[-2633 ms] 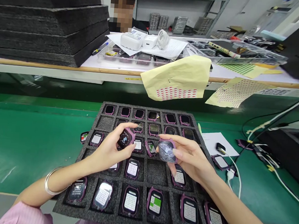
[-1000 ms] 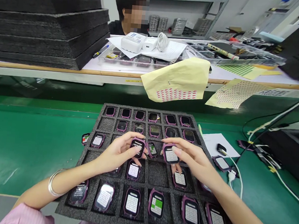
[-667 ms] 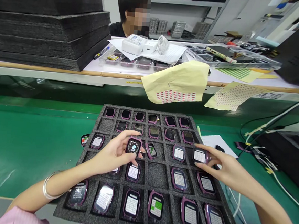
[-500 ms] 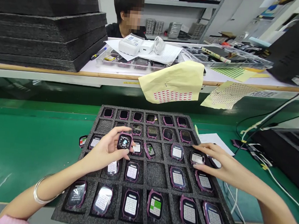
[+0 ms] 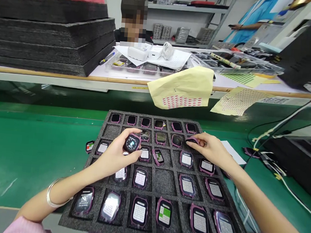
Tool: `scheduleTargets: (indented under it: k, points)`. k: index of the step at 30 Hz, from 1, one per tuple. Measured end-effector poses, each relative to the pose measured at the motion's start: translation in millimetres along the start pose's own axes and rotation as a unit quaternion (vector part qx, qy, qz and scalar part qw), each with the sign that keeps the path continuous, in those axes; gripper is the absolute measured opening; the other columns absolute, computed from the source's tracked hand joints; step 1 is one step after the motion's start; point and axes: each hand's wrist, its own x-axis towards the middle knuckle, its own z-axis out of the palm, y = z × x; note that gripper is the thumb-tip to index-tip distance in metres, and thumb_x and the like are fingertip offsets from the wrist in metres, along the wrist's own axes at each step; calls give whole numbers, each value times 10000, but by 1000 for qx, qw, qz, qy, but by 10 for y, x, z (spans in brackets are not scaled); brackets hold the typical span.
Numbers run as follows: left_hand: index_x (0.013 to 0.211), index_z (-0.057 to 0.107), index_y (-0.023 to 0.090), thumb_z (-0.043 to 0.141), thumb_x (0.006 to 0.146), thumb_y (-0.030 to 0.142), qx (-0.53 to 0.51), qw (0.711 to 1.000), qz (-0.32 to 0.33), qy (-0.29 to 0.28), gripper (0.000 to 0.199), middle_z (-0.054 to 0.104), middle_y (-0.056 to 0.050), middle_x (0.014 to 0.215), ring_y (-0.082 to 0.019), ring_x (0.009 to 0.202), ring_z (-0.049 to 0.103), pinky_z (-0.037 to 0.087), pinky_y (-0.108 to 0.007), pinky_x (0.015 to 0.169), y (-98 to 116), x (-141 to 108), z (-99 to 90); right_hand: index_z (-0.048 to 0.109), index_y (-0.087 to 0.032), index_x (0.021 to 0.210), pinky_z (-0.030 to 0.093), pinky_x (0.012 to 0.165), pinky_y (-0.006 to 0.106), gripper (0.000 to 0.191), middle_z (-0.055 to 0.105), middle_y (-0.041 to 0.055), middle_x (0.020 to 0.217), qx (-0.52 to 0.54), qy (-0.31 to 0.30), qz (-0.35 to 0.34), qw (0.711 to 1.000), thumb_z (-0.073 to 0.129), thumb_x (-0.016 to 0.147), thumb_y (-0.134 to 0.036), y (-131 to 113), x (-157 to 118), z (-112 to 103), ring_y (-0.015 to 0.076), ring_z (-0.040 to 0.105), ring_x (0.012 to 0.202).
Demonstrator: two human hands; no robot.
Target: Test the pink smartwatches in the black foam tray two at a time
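Note:
A dark foam tray (image 5: 163, 181) holds rows of purple-framed watch faces, some dark, others with lit white or green screens. Over its left part, my left hand (image 5: 122, 148) grips a watch (image 5: 132, 143) whose round dial is lit. At the second row's right end, my right hand (image 5: 207, 144) pinches another purple-framed watch (image 5: 192, 140), tilted up in its compartment. One tilted watch (image 5: 158, 157) with a partly green screen rests in the third row. Beside the tray's left edge lies a watch (image 5: 90, 146) with a red and green screen.
Black foam sheets (image 5: 48, 40) are stacked on the shelf at the left. Yellow sticker sheets (image 5: 183, 88) hang over the shelf edge. White cables (image 5: 284, 123) and a black foam block (image 5: 297, 163) are at the right. Two people are beyond the shelf.
My right hand has moved up and left from the third row's right end to a second-row watch, now tilted. The seated person's head has turned; another person has appeared at the back right.

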Motion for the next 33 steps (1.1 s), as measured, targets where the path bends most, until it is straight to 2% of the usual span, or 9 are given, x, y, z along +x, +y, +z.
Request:
scheduleTargets:
  k: [2, 4, 8, 13, 15, 21, 25, 28, 33]
  points:
    - [1215, 482, 225, 596, 796, 128, 30, 999, 16, 14, 445, 587, -9, 964, -140, 813, 557, 453, -263, 750, 50, -3, 15, 659, -168, 900, 452, 519, 268, 427, 650, 68, 822, 142, -20, -20, 989, 570, 837, -581, -258, -51, -132, 181, 577, 633]
    - [1195, 492, 232, 579, 812, 134, 35, 999, 30, 22, 405, 577, 3, 946, -132, 791, 540, 436, -252, 737, 96, -6, 45, 601, -173, 1002, 486, 504, 252, 370, 671, 89, 963, 292, -51, -7, 955, 580, 874, -519, -555, -103, -216, 143, 591, 592]
    - [1158, 507, 233, 561, 821, 136, 17, 999, 35, 22, 355, 573, 2, 990, -135, 821, 542, 427, -242, 740, 113, -23, 110, 532, -159, 1056, 364, 319, 180, 291, 711, 114, 915, 499, -123, 15, 858, 601, 907, -399, -1000, -156, -171, 90, 547, 405]
    - [1133, 513, 208, 561, 819, 137, 11, 999, 24, 29, 325, 580, -21, 1029, -161, 901, 545, 422, -250, 758, 37, -57, 162, 453, -166, 1325, 420, 358, 163, 470, 674, 171, 1086, 655, -244, 31, 715, 606, 914, -338, -1073, -154, 97, 91, 595, 489]
    - [1129, 513, 202, 554, 828, 144, 0, 1000, 19, 18, 309, 585, -24, 1020, -164, 897, 550, 425, -254, 758, 16, -64, 179, 434, -183, 1358, 475, 394, 179, 497, 664, 162, 1100, 685, -267, 35, 677, 611, 914, -321, -1035, -161, 181, 121, 642, 559]
    - [1116, 520, 212, 546, 806, 108, -12, 1000, 9, -11, 328, 589, -15, 977, -165, 847, 551, 434, -267, 774, -3, -71, 207, 579, -193, 1206, 516, 405, 182, 332, 689, 90, 952, 696, -255, 19, 671, 654, 891, -266, -974, -213, 260, 91, 612, 461]
    - [1085, 526, 212, 544, 791, 81, -6, 1000, 22, -18, 323, 580, -23, 1028, -179, 937, 541, 418, -272, 839, -8, -75, 217, 563, -193, 1241, 506, 392, 175, 376, 691, 107, 968, 714, -280, 2, 642, 655, 891, -296, -965, -240, 282, 108, 636, 482]
    - [1081, 522, 214, 546, 799, 76, -12, 999, 23, -30, 315, 572, -15, 1004, -165, 918, 537, 418, -258, 828, -11, -84, 224, 551, -185, 1261, 501, 400, 174, 380, 686, 132, 1018, 725, -297, -17, 621, 636, 903, -282, -944, -240, 303, 114, 650, 507]
    - [1074, 521, 210, 541, 795, 81, -16, 999, 17, -46, 308, 585, -13, 978, -166, 896, 544, 423, -261, 811, -18, -95, 226, 551, -174, 1268, 504, 407, 192, 418, 686, 127, 1013, 726, -297, -14, 620, 670, 876, -258, -919, -235, 309, 113, 641, 500]
